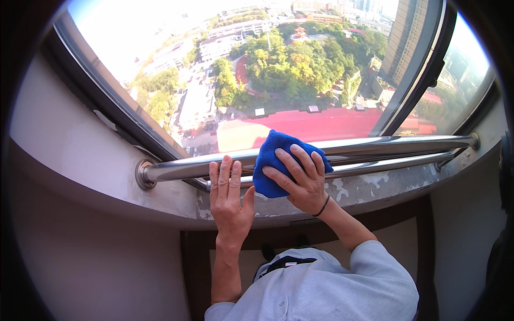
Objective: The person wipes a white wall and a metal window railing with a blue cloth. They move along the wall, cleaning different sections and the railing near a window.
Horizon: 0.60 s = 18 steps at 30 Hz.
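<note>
My right hand is spread over a blue terry cloth and holds it against the upper steel handrail. The cloth drapes over the rail and hides part of it. To its left, my left hand lies with straight fingers across the same rail, nothing in its grasp. Its thumb tip is close to the cloth's lower left edge. A thinner lower steel rail runs beneath, partly covered by both hands and the cloth.
A window pane stands behind the rails, with a dark frame at left and a mullion at right. Below the rails is a sill with flaking paint. A round flange fixes the rail to the left wall.
</note>
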Each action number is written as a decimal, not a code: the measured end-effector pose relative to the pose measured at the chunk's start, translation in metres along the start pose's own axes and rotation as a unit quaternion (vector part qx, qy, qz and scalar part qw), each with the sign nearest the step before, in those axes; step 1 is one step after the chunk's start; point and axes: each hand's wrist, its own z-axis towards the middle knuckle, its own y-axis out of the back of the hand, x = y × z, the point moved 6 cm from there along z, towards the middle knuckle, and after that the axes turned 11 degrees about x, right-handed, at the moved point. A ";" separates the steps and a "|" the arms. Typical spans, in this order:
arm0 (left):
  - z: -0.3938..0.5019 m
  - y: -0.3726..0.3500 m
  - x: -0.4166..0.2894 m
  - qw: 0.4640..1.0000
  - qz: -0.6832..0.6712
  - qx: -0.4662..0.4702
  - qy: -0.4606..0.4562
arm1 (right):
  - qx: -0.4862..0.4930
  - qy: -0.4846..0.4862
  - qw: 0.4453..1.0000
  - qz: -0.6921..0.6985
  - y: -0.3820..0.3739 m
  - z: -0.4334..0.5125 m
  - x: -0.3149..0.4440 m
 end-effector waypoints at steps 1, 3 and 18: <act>0.000 0.000 0.000 1.000 0.001 0.001 -0.002 | -0.004 0.005 1.000 0.002 0.000 -0.001 0.001; 0.000 0.001 0.000 1.000 0.001 0.000 -0.004 | 0.012 0.018 1.000 -0.006 0.000 -0.007 -0.001; 0.000 0.004 0.000 1.000 -0.009 0.009 0.004 | -0.001 -0.009 1.000 -0.015 0.001 -0.002 -0.002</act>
